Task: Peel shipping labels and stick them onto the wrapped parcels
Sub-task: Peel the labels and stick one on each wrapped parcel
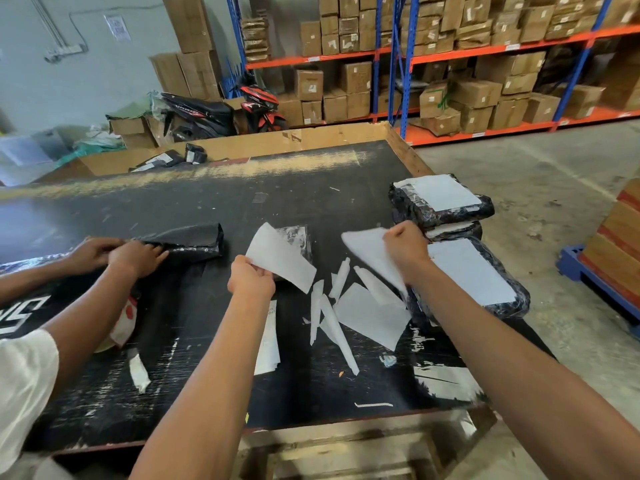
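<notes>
My left hand [251,280] pinches a white sheet [280,256] by its lower corner, held above the black table [214,209]. My right hand [407,249] grips a second white sheet [369,247], pulled apart from the first. A small black wrapped parcel [294,235] lies on the table just behind the left sheet. To the right lie black wrapped parcels with white labels on top: a stack [440,199] further off and one [474,275] under my right forearm.
Peeled backing strips and sheets [349,313] litter the table between my arms, with a label stack [270,337] near my left forearm. Another person's hands [121,254] at the left press on a black package [190,239]. Racks of cartons stand behind.
</notes>
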Tool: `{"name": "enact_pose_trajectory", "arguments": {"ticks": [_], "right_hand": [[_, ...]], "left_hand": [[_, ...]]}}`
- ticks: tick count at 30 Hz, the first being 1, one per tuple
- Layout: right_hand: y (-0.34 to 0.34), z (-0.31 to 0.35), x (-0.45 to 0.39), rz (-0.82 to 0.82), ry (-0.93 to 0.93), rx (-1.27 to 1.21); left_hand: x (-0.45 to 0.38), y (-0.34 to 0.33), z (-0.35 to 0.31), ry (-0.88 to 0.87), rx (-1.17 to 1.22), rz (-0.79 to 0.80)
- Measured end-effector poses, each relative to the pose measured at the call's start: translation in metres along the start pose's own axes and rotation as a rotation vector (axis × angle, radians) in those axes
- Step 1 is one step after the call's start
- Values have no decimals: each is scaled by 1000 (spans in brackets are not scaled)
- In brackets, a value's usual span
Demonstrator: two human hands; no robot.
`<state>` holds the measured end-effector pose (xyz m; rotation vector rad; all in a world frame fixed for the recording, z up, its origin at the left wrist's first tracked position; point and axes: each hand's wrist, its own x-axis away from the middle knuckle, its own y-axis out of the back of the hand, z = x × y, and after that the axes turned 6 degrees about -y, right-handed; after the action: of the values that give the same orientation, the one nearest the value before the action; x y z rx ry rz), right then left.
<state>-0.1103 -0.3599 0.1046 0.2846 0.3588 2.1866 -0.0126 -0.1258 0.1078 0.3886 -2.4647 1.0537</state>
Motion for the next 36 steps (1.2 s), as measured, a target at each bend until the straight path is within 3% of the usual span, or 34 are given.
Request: {"name": "enact_pose_trajectory", "arguments": {"ticks": [8, 12, 14, 17, 20, 23, 26, 29, 33, 36], "right_hand": [[-21, -33, 23, 296, -57, 164], [-12, -20, 27, 297, 109, -4], [-7, -12, 30, 474, 264, -61], [-10, -6, 40, 665, 511, 163], [-24, -7, 43, 475, 663, 272], [-26, -5, 39, 272, 715, 167], [-21, 2, 34, 250, 708, 99], [-20, 9, 33, 236, 679, 56], [-25, 16, 23, 293, 330, -188], [-37, 13, 16, 434, 100, -340]], "left_hand": [[21, -13, 8, -39, -16, 63], [28, -13, 13, -36, 3, 69], [36, -16, 19, -38, -10, 76], [53, -31, 31, -16, 2, 91], [68, -39, 46, -64, 2, 105], [74, -47, 53, -17, 86, 242], [86, -51, 46, 49, 120, 262], [89, -46, 43, -3, 115, 341], [62, -33, 30, -71, 27, 318], [33, -30, 26, -112, -341, 256]]}}
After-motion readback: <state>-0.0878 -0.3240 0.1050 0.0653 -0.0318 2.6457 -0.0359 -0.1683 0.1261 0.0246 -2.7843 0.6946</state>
